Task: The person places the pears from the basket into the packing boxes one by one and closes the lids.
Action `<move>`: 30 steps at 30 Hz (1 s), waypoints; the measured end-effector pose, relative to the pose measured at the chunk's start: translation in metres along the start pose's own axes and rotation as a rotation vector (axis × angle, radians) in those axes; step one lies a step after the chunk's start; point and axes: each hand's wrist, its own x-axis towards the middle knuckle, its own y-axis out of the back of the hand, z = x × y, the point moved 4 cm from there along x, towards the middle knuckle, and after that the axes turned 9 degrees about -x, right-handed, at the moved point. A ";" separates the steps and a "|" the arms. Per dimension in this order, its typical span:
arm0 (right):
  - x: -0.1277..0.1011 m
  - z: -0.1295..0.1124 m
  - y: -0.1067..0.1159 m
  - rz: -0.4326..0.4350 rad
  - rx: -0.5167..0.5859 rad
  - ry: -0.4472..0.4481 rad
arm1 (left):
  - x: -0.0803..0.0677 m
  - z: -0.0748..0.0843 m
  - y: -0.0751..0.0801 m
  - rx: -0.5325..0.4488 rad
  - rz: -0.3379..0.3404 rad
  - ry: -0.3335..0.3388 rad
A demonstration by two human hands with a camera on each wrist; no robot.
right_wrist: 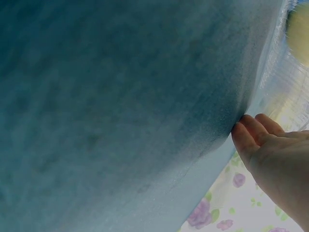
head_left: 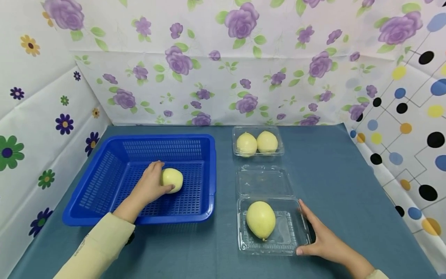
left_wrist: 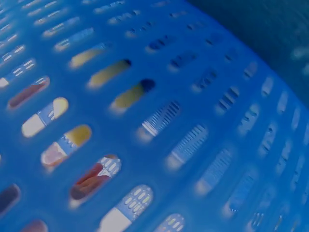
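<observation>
Blue-clothed table point(head_left: 331, 174): left hand point(head_left: 150, 186) fingers curl round a lemon point(head_left: 173, 179) in the basket point(head_left: 104, 174), right hand point(head_left: 322, 238) fingers lie straight against the open box point(head_left: 299, 228), whose free space beside its lemon point(head_left: 260, 219) seemingly awaits it.

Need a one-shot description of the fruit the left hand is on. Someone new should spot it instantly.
Start at the blue basket on the left of the teal table. Inside it lies a single pale yellow fruit, gripped by the left hand. It is the only fruit not sitting in a clear plastic box.
</observation>
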 end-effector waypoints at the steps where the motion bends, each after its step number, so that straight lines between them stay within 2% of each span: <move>1: 0.000 0.000 0.000 0.000 0.001 0.001 | 0.000 0.000 0.000 -0.002 -0.005 -0.001; 7: -0.002 -0.002 -0.001 -0.018 0.032 -0.011 | 0.005 0.000 -0.001 -0.009 -0.051 0.002; 12: -0.004 -0.004 -0.003 -0.004 0.010 0.003 | 0.006 -0.002 0.000 0.020 -0.080 0.034; 18: 0.000 -0.004 -0.002 -0.006 -0.005 0.008 | 0.006 -0.007 0.000 0.032 -0.081 0.061; 30: -0.002 -0.005 -0.002 -0.019 -0.017 -0.001 | 0.001 -0.009 -0.004 0.010 -0.042 0.064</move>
